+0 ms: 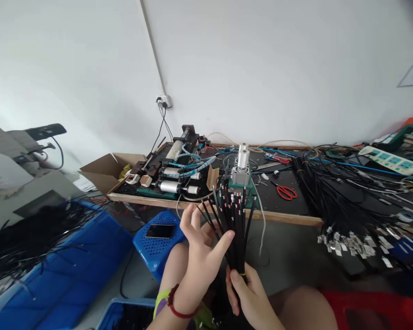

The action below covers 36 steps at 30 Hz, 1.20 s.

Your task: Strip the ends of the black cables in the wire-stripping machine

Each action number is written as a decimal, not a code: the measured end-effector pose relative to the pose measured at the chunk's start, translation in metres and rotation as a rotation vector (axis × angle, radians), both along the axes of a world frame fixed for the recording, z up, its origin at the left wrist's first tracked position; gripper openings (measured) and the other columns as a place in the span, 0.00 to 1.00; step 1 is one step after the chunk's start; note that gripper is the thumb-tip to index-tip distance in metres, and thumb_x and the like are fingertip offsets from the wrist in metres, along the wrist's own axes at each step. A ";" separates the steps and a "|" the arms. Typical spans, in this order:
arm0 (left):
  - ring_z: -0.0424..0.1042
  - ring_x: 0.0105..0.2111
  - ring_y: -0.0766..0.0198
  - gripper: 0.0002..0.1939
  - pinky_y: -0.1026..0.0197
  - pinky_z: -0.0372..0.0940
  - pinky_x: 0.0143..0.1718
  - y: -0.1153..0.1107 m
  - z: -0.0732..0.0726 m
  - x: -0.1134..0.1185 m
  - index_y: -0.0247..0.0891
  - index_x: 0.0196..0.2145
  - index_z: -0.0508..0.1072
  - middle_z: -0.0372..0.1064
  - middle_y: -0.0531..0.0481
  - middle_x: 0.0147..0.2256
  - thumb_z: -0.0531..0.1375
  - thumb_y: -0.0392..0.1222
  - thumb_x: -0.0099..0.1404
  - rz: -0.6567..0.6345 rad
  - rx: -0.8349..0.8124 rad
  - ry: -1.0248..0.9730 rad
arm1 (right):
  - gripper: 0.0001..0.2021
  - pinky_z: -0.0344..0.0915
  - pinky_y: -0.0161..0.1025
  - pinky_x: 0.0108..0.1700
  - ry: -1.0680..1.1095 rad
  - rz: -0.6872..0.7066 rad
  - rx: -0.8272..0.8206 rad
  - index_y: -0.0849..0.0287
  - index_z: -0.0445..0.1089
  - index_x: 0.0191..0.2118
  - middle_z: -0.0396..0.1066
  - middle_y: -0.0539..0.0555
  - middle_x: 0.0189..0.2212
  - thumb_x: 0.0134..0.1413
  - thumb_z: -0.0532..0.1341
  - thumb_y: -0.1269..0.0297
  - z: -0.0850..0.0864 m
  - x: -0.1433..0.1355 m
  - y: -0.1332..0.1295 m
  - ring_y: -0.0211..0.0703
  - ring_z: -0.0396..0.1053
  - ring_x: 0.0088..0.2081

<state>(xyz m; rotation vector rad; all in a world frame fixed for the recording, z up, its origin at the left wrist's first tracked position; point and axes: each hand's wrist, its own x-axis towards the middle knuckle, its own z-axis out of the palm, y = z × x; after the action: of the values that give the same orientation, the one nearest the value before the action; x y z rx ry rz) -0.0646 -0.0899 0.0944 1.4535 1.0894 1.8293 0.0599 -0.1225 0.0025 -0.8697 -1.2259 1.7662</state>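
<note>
A bundle of black cables (240, 238) stands upright in front of me, its cut ends fanned at the top with small red, white and green wire tips. My right hand (249, 295) is closed around its lower part, beside a yellow band. My left hand (203, 250), a dark red bracelet on its wrist, is at the bundle's left side. Its fingers are spread, with the thumb against the cables and a few strands passing near the fingertips. Below my hands, the bundle's lower end is mostly hidden.
A pneumatic cylinder fixture (241, 172) stands behind the bundle on the workbench (206, 205). Red-handled scissors (285, 191) lie to its right, near banded cables with connectors (347, 243). At left are a blue stool (151, 254) with a phone (160, 231) and a blue bin (89, 266).
</note>
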 end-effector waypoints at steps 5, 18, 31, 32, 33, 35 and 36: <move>0.64 0.63 0.46 0.28 0.39 0.72 0.60 -0.005 0.009 -0.005 0.59 0.62 0.72 0.47 0.45 0.65 0.69 0.34 0.70 0.356 0.098 0.599 | 0.36 0.49 0.31 0.19 -0.036 -0.089 -0.001 0.54 0.63 0.32 0.56 0.40 0.12 0.57 0.60 0.19 0.008 0.000 -0.006 0.31 0.51 0.13; 0.64 0.57 0.45 0.10 0.41 0.63 0.57 0.009 0.024 0.024 0.43 0.45 0.78 0.60 0.42 0.56 0.67 0.29 0.71 0.231 0.228 0.783 | 0.37 0.50 0.32 0.21 -0.163 -0.329 0.014 0.54 0.62 0.32 0.57 0.41 0.15 0.57 0.59 0.19 0.008 0.030 -0.012 0.32 0.53 0.16; 0.69 0.52 0.52 0.11 0.49 0.61 0.57 0.035 0.057 0.006 0.45 0.42 0.78 0.71 0.48 0.47 0.70 0.28 0.70 0.159 0.354 0.728 | 0.38 0.49 0.32 0.22 -0.188 -0.341 0.027 0.55 0.62 0.32 0.57 0.41 0.15 0.57 0.58 0.18 0.010 0.027 -0.009 0.32 0.53 0.16; 0.69 0.52 0.52 0.11 0.49 0.61 0.57 0.035 0.055 0.004 0.45 0.42 0.78 0.71 0.48 0.48 0.69 0.28 0.70 0.156 0.334 0.723 | 0.38 0.49 0.32 0.21 -0.188 -0.331 0.021 0.55 0.62 0.32 0.57 0.41 0.14 0.57 0.57 0.18 0.010 0.025 -0.009 0.32 0.53 0.16; 0.69 0.52 0.53 0.12 0.49 0.61 0.57 0.035 0.054 0.001 0.45 0.42 0.78 0.71 0.48 0.48 0.68 0.27 0.71 0.154 0.321 0.721 | 0.38 0.49 0.32 0.21 -0.187 -0.322 0.016 0.54 0.62 0.32 0.57 0.41 0.14 0.56 0.57 0.18 0.010 0.024 -0.009 0.32 0.52 0.15; 0.70 0.51 0.53 0.12 0.50 0.61 0.56 0.036 0.052 -0.004 0.45 0.40 0.78 0.72 0.49 0.46 0.68 0.27 0.71 0.156 0.318 0.723 | 0.38 0.50 0.32 0.20 -0.185 -0.307 0.006 0.54 0.63 0.33 0.57 0.41 0.14 0.56 0.57 0.18 0.010 0.021 -0.009 0.32 0.53 0.15; 0.70 0.50 0.53 0.12 0.50 0.61 0.56 0.036 0.052 -0.006 0.45 0.39 0.78 0.73 0.50 0.44 0.69 0.27 0.70 0.164 0.326 0.725 | 0.38 0.50 0.32 0.20 -0.184 -0.301 0.003 0.54 0.63 0.33 0.57 0.41 0.14 0.56 0.57 0.18 0.010 0.020 -0.009 0.32 0.53 0.15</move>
<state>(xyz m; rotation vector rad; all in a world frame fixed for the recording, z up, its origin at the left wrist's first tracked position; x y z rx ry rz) -0.0703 -0.0540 0.1462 2.3977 1.2988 1.6689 0.0803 -0.1311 0.0126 -1.1711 -1.1426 1.4689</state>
